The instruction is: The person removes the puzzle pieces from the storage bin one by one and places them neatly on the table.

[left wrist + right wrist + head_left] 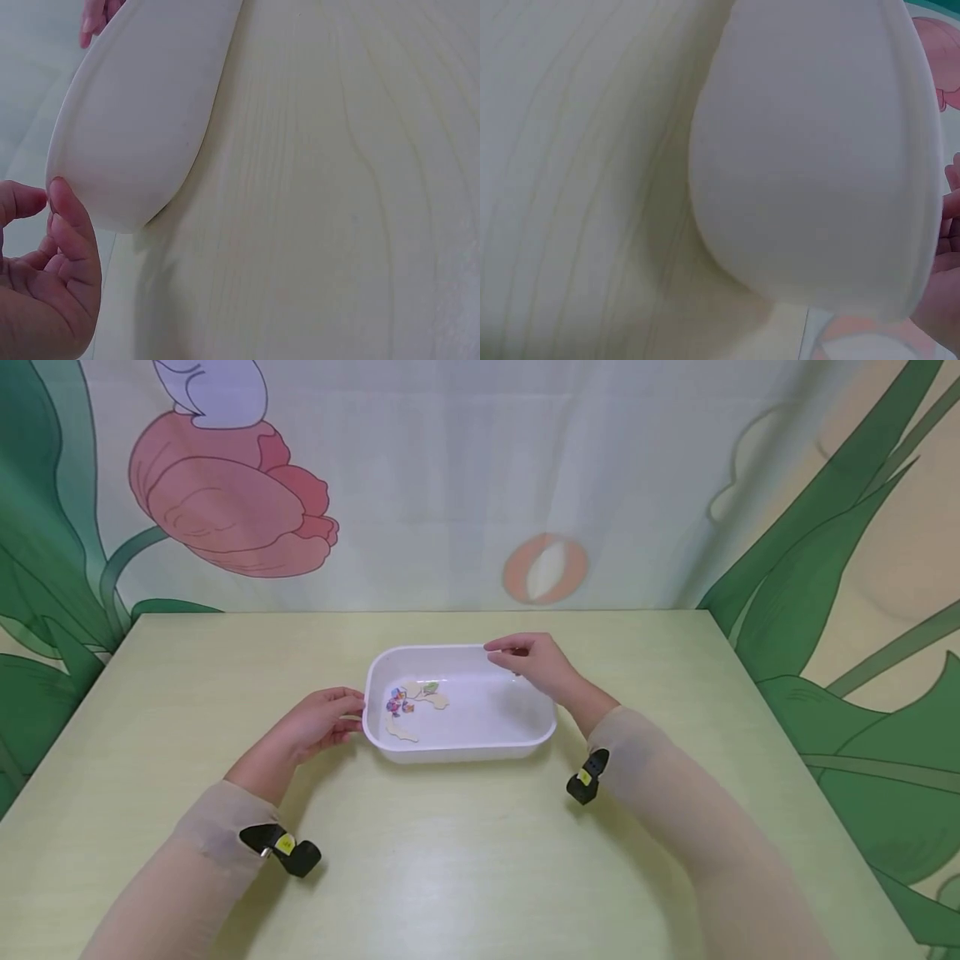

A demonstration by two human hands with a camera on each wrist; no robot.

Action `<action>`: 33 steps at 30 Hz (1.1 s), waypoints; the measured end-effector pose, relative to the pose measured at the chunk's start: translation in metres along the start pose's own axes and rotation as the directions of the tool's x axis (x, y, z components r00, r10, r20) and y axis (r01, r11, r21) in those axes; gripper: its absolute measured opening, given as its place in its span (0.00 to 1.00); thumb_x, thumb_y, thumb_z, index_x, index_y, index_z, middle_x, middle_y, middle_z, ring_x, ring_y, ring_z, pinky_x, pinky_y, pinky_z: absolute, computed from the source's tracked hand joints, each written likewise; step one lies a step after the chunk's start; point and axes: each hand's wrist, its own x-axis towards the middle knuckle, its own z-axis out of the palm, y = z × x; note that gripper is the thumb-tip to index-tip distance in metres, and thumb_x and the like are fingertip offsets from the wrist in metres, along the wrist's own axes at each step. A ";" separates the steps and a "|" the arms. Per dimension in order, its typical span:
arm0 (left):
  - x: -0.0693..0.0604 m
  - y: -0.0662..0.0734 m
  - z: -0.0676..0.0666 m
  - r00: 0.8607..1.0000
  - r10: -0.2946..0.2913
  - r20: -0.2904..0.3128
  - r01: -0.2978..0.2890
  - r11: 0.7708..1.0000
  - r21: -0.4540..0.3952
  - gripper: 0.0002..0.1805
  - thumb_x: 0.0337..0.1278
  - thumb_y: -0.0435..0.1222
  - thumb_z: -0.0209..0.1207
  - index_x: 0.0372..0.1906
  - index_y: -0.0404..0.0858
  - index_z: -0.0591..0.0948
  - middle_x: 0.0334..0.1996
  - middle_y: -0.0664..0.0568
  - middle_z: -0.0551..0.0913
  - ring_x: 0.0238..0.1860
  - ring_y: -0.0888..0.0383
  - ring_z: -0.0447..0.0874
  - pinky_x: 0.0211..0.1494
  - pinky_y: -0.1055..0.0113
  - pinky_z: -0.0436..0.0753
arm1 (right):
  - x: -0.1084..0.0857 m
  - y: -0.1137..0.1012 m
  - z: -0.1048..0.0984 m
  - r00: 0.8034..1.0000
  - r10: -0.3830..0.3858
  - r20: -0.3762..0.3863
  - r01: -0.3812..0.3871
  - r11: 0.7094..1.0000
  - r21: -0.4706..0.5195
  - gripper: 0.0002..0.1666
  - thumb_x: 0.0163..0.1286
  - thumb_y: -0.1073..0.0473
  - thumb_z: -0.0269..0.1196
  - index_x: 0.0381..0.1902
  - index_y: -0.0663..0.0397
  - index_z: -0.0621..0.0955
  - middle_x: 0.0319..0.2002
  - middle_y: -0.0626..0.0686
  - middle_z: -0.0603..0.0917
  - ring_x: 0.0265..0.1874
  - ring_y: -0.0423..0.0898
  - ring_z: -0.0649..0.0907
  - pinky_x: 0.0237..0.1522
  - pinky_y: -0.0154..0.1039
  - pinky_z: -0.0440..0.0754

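Observation:
A white plastic tray point(465, 755) with rounded corners stands on the table. My left hand point(324, 720) is at its left end and pinches the rim, thumb and finger meeting there in the left wrist view point(56, 270). Inside the tray, toward the left, lie flat cream-coloured pieces point(402, 732), a cluster of small multicoloured pieces point(395, 702) and a green leaf-like piece point(431, 688). Over the far right corner hovers my right hand point(542, 662), fingers and thumb bent toward each other. Something small and dark shows beneath its fingers; whether it is held is unclear.
The pale wood-grain table point(465, 860) extends around the tray. Behind it hangs a curtain point(420, 485) printed with flowers and leaves. A small black camera point(285, 847) sits on the left wrist and another point(587, 777) on the right.

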 end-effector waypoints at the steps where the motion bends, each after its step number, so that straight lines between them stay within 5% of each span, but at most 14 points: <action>1: 0.000 0.000 0.000 1.000 -0.001 -0.001 0.001 1.000 0.005 0.21 0.68 0.38 0.48 0.57 0.26 0.67 0.41 0.45 0.78 0.32 0.63 0.79 0.32 0.75 0.77 | 0.002 0.000 0.003 1.000 0.001 0.006 -0.001 1.000 0.005 0.17 0.63 0.55 0.64 0.48 0.54 0.82 0.39 0.54 0.82 0.40 0.58 0.76 0.45 0.54 0.75; 16: 0.000 -0.003 -0.002 1.000 -0.010 -0.008 0.010 1.000 -0.006 0.22 0.67 0.38 0.49 0.57 0.26 0.67 0.38 0.47 0.78 0.33 0.61 0.79 0.33 0.74 0.77 | 0.019 -0.002 0.050 0.994 0.023 0.107 -0.023 1.000 0.001 0.17 0.61 0.54 0.66 0.48 0.50 0.83 0.35 0.51 0.77 0.35 0.47 0.74 0.42 0.44 0.77; 23: 0.002 -0.002 -0.001 1.000 -0.013 -0.016 0.013 1.000 0.018 0.24 0.66 0.40 0.52 0.59 0.28 0.67 0.38 0.49 0.78 0.36 0.59 0.78 0.35 0.74 0.78 | 0.029 0.011 0.067 0.980 0.000 0.199 0.049 0.970 -0.239 0.18 0.59 0.58 0.68 0.48 0.54 0.83 0.29 0.49 0.76 0.31 0.42 0.73 0.29 0.29 0.71; 33: 0.000 0.000 0.000 1.000 -0.027 -0.009 0.027 0.999 0.030 0.25 0.66 0.41 0.52 0.60 0.28 0.66 0.43 0.45 0.76 0.37 0.58 0.78 0.37 0.73 0.78 | 0.025 0.016 0.077 0.959 -0.025 0.282 0.136 0.914 -0.383 0.19 0.57 0.61 0.68 0.49 0.55 0.82 0.34 0.50 0.78 0.36 0.43 0.75 0.41 0.32 0.72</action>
